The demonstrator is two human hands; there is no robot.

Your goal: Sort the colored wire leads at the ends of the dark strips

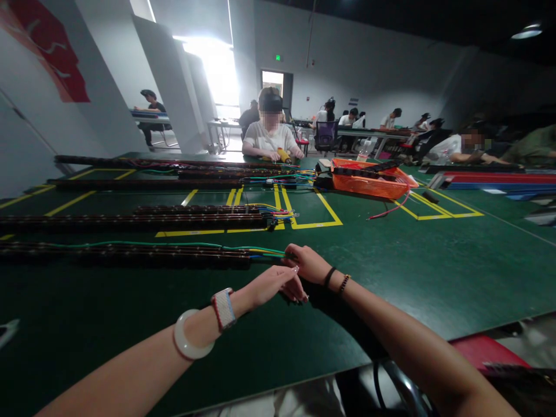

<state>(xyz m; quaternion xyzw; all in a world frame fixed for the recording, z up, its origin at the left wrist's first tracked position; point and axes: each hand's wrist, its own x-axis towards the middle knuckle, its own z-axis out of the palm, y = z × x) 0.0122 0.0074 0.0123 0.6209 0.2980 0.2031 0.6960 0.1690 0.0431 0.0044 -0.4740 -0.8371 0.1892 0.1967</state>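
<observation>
Long dark strips with bundled wires [174, 252] lie across the near part of the green table. Green, yellow and blue wires [267, 253] come out of their right end. My right hand [309, 263] is closed around the ends of these wires, and its fingers hide the tips. Just below and to the left of it, my left hand [275, 284] has its thumb stretched out and its fingers hanging apart, close against the right hand. Nothing shows between the left fingers.
Yellow tape [317, 225] marks the green table [412, 272]. Farther back lie more dark strips [130, 221] and an orange basket [369, 186] with dark pieces in it. Across the table sits a person [269, 139] with a yellow tool [284, 155]. Red and blue strips [486, 180] lie at right.
</observation>
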